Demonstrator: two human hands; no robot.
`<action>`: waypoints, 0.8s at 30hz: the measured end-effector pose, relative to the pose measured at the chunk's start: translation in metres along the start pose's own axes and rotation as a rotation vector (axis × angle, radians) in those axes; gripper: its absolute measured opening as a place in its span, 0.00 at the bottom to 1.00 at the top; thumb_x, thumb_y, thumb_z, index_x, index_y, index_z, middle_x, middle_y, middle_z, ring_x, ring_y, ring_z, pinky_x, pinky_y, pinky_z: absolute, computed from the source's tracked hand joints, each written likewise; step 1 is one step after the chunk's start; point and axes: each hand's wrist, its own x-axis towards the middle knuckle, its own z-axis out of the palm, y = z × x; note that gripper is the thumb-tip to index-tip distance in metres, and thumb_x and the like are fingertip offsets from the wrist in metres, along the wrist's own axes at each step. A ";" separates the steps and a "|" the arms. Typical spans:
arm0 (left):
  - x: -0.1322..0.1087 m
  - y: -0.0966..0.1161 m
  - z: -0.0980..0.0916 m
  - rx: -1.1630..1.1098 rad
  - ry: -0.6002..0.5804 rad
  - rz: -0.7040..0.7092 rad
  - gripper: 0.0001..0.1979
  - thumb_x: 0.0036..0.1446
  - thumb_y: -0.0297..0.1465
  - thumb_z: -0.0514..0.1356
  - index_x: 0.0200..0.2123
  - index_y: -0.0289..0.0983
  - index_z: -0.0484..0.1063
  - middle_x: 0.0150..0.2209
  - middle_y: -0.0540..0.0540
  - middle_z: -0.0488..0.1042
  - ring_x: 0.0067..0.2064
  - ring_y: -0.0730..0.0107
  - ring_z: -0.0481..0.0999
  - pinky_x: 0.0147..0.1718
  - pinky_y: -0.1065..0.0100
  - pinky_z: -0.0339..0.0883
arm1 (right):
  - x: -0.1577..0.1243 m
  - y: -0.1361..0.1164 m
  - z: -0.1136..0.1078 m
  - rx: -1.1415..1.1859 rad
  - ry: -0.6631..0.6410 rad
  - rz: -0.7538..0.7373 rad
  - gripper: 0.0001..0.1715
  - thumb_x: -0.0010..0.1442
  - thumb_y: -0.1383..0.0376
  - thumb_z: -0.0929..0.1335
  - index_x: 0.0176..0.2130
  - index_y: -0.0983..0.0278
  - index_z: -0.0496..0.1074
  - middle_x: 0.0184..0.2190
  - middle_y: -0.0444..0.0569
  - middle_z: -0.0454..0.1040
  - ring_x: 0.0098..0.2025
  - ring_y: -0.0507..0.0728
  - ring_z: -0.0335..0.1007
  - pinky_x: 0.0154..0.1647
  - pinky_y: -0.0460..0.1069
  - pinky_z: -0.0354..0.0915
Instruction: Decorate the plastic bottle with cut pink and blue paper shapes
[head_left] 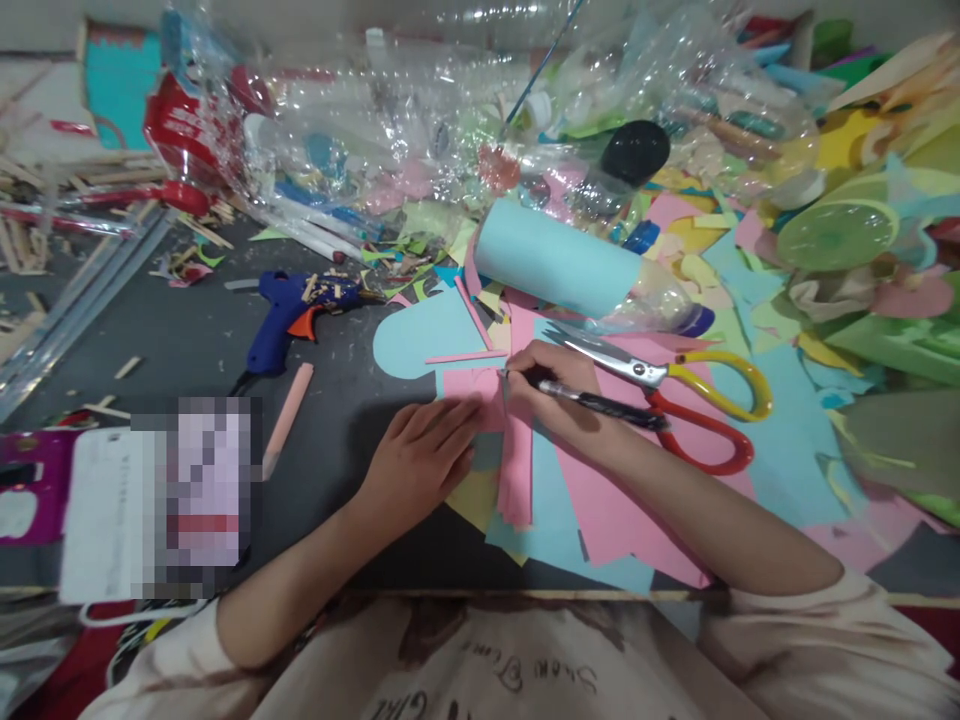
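Observation:
My left hand (415, 455) lies flat, fingers stretched out, on a small piece of pink paper (491, 408). My right hand (551, 392) grips a black pen (600, 400), its tip at the right edge of that paper. Below the pen hand hangs a stack of long pink strips (516, 480). Just beyond my fingers, two thin pink strips lie by a light blue paper with a rounded end (412, 335). Scissors (634, 372) with one yellow and one red handle rest on coloured sheets beside my right hand.
A plastic bottle wrapped in light blue paper (555, 260) lies behind my hands. To the left are a blue glue gun (274, 325) and a peach-coloured stick (289, 420). Clear bottles (360, 110) and paper scraps are heaped along the back. Green and yellow pieces crowd the right.

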 end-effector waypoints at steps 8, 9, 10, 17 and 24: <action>-0.001 0.000 -0.001 -0.001 -0.034 -0.014 0.13 0.64 0.28 0.53 0.47 0.35 0.74 0.52 0.43 0.76 0.50 0.61 0.75 0.44 0.60 0.67 | 0.005 0.003 -0.010 0.030 -0.104 0.026 0.07 0.49 0.67 0.65 0.21 0.60 0.64 0.20 0.40 0.67 0.25 0.52 0.62 0.28 0.48 0.58; -0.001 0.000 -0.001 -0.003 -0.035 -0.014 0.13 0.63 0.28 0.53 0.47 0.35 0.74 0.52 0.43 0.77 0.50 0.61 0.75 0.44 0.60 0.67 | 0.006 0.003 -0.010 0.023 -0.121 0.027 0.06 0.49 0.67 0.65 0.22 0.61 0.65 0.20 0.40 0.67 0.25 0.52 0.62 0.28 0.48 0.58; -0.001 0.000 -0.001 -0.003 -0.035 -0.013 0.12 0.63 0.28 0.53 0.47 0.35 0.74 0.52 0.43 0.77 0.50 0.61 0.75 0.44 0.60 0.67 | 0.006 0.003 -0.010 0.018 -0.135 0.031 0.06 0.49 0.67 0.65 0.22 0.61 0.65 0.20 0.40 0.68 0.24 0.52 0.62 0.28 0.48 0.58; 0.000 0.000 -0.002 -0.001 -0.031 -0.009 0.12 0.63 0.27 0.53 0.46 0.35 0.74 0.52 0.43 0.77 0.50 0.61 0.75 0.44 0.61 0.67 | 0.007 -0.001 -0.010 -0.016 -0.164 0.051 0.07 0.49 0.68 0.64 0.21 0.61 0.65 0.20 0.41 0.68 0.25 0.51 0.62 0.27 0.47 0.58; -0.001 0.000 -0.001 0.006 -0.027 -0.011 0.13 0.63 0.28 0.53 0.47 0.34 0.73 0.52 0.44 0.77 0.50 0.61 0.75 0.44 0.61 0.67 | 0.008 -0.002 -0.009 -0.018 -0.147 0.049 0.06 0.48 0.66 0.64 0.20 0.61 0.63 0.19 0.41 0.67 0.24 0.51 0.62 0.26 0.47 0.57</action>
